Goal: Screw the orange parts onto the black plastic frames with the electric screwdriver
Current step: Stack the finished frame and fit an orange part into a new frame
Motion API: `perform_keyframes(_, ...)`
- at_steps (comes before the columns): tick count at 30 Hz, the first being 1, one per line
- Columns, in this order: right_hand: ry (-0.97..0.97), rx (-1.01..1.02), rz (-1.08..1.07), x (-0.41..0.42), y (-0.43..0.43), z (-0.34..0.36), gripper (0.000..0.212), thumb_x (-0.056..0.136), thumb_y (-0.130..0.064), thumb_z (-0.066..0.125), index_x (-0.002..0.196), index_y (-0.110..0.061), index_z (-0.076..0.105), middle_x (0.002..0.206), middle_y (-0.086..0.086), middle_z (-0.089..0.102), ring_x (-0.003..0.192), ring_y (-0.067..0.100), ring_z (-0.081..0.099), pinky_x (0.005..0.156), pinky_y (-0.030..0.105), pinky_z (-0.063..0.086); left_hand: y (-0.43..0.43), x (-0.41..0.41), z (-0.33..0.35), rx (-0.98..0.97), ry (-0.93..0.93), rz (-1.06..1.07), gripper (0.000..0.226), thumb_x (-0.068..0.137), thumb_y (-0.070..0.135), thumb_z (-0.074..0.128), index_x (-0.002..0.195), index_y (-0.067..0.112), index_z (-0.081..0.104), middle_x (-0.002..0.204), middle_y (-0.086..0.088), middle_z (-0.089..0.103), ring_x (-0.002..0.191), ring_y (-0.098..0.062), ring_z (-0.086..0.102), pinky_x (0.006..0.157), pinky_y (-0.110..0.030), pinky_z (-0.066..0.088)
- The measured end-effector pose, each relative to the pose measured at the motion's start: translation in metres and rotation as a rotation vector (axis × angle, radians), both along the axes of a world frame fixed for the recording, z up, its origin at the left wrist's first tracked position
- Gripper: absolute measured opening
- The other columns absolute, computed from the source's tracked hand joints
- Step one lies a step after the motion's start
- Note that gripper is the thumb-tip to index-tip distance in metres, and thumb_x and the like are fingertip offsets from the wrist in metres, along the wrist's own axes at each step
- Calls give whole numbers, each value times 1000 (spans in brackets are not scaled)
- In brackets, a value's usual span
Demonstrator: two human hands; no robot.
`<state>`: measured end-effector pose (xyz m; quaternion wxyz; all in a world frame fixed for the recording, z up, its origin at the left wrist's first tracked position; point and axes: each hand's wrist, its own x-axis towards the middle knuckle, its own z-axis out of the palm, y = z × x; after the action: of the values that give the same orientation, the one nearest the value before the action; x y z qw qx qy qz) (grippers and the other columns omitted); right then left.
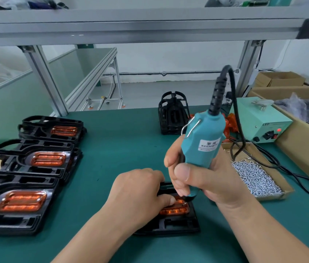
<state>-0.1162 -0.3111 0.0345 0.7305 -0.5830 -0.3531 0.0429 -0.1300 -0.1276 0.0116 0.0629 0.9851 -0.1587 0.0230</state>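
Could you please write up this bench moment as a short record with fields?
right hand: grips screwdriver, tip on orange part
left hand: holds frame, thumb on orange part
left of bench: three stacks of frames with orange parts fitted
screws: loose in cardboard tray, right
power box: behind tray, red light on

Both forearms reach up from the bottom edge toward lower centre. The left hand [138, 188] lies palm down, fingers curled over the black frame [178, 223], and the right hand [216, 181] grips the electric screwdriver [203, 133] upright.
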Motion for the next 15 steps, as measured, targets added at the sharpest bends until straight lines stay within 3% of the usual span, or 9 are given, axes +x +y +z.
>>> perform_keyframes(3, -16, 5, -42, -2, 2, 1, 11, 92, -20, 74, 100, -14, 70, 58, 12, 57, 45, 24, 51, 54, 31, 48, 0, -1, 2, -12, 17, -4, 45, 83, 75, 57, 106, 36, 60, 92, 12, 65, 90, -13, 64, 72, -34, 51)
perform_keyframes(7, 14, 49, -68, -2, -2, 3, 30, 91, -38, 82, 99, -12, 69, 59, 12, 57, 43, 25, 51, 53, 33, 46, -1, -2, 4, -43, 47, -11, 44, 84, 73, 59, 112, 40, 61, 98, 13, 67, 95, -12, 64, 79, -35, 53)
perform_keyframes(11, -15, 39, 11, -3, -2, 6, 16, 85, -17, 73, 98, -9, 69, 58, 15, 53, 43, 26, 49, 51, 33, 45, -1, -3, 4, -24, 36, -16, 40, 85, 72, 59, 105, 37, 62, 95, 12, 66, 93, -14, 64, 77, -36, 53)
perform_keyframes(15, 15, 296, -74, 5, -2, 14, 31, 90, -35, 82, 98, -9, 65, 64, 9, 55, 46, 20, 51, 52, 30, 47, -1, -1, 0, -43, 20, -9, 42, 86, 71, 58, 105, 33, 61, 96, 10, 65, 93, -16, 63, 76, -36, 51)
